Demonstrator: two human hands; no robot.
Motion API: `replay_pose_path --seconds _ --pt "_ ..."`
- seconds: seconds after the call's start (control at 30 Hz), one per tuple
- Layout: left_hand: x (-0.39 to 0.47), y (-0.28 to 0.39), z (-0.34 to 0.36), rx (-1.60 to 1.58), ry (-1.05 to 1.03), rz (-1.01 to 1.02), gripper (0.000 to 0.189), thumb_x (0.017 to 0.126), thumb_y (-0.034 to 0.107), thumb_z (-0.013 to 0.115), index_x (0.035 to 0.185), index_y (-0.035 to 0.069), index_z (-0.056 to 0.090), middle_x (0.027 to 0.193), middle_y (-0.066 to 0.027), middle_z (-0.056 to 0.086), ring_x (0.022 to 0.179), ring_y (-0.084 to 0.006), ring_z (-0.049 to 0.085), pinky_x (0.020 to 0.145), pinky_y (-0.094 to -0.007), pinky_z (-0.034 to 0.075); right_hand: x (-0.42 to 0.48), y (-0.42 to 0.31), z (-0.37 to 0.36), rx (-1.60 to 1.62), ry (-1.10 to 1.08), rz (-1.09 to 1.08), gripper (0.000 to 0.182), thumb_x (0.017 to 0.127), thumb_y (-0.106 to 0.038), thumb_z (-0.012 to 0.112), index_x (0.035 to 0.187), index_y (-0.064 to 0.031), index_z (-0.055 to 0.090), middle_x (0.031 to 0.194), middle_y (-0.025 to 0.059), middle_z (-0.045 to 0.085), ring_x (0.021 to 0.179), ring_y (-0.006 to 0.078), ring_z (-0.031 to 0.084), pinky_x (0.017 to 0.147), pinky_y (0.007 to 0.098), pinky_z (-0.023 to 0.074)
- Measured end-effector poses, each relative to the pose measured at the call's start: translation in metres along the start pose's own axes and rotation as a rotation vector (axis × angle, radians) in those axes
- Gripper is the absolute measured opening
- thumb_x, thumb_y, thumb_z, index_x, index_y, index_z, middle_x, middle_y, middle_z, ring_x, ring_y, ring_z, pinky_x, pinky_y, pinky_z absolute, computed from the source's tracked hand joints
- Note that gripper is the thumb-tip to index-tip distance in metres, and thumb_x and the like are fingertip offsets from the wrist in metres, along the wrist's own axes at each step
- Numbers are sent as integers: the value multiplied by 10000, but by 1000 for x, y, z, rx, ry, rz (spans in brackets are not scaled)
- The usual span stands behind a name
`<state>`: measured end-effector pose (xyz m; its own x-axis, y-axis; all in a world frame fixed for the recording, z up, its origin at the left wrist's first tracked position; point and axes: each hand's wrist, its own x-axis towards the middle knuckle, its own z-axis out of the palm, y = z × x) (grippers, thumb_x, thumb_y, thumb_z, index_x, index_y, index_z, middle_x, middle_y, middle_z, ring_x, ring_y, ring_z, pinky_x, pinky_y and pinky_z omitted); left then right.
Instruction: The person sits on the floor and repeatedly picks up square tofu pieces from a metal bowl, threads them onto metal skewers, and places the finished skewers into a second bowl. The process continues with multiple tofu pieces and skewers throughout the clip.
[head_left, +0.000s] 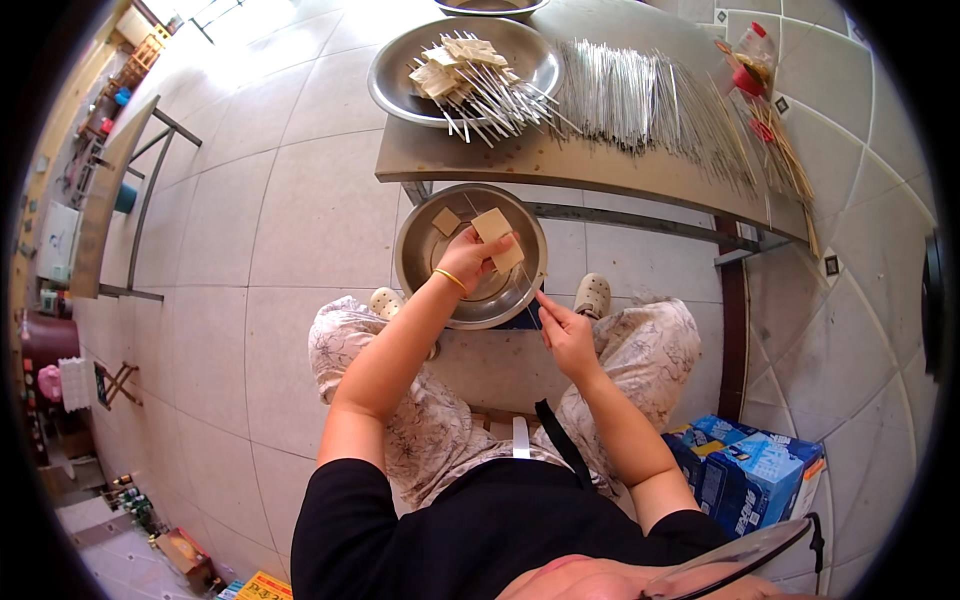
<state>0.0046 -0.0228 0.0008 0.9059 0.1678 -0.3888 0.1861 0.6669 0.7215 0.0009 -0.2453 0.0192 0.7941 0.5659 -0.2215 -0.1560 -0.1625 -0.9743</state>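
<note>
In my left hand (471, 259) I hold flat, pale yellow squares that look like tofu slices (493, 225), with my thumb lying across them. A thin metal skewer (528, 296) runs along the slices; its far end shows beyond them. My right hand (570, 336) pinches the near end of that skewer, just outside the rim of a steel basin (406, 262). The left hand is over the basin, where one loose square slice (446, 221) lies. How the skewer passes through the held slices is partly hidden by my fingers.
On the metal table (465, 159) ahead, a wide steel bowl (386, 86) holds loaded skewers (469, 71). Many bare metal skewers (637, 97) lie to its right, by wooden sticks (784, 157). Blue boxes (757, 472) stand at right; a folding stool (116, 384) is far left.
</note>
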Motion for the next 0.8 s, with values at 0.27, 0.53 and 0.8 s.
replay_pose_path --seconds 0.27,0.53,0.8 --pt "6 2 -2 -177 74 -14 300 873 182 608 1116 18 544 1047 -97 631 947 -194 622 815 -330 527 -1 7 0 -24 -1 -44 297 912 -100 519 1198 -37 572 573 -39 451 499 36 371 465 196 328" --pt "4 -6 5 -110 3 -65 316 859 220 634 1098 29 555 1038 -87 637 932 -178 621 818 -311 517 5 6 -2 -195 40 -93 292 903 -92 522 1183 -20 567 569 6 467 504 60 381 482 218 347" --pt "-13 -20 26 -67 -68 -169 335 874 216 611 1126 11 533 1066 -89 624 967 -176 615 852 -311 509 9 0 -2 -222 78 -91 584 900 -120 504 1402 3 231 564 47 509 501 113 450 509 248 397"
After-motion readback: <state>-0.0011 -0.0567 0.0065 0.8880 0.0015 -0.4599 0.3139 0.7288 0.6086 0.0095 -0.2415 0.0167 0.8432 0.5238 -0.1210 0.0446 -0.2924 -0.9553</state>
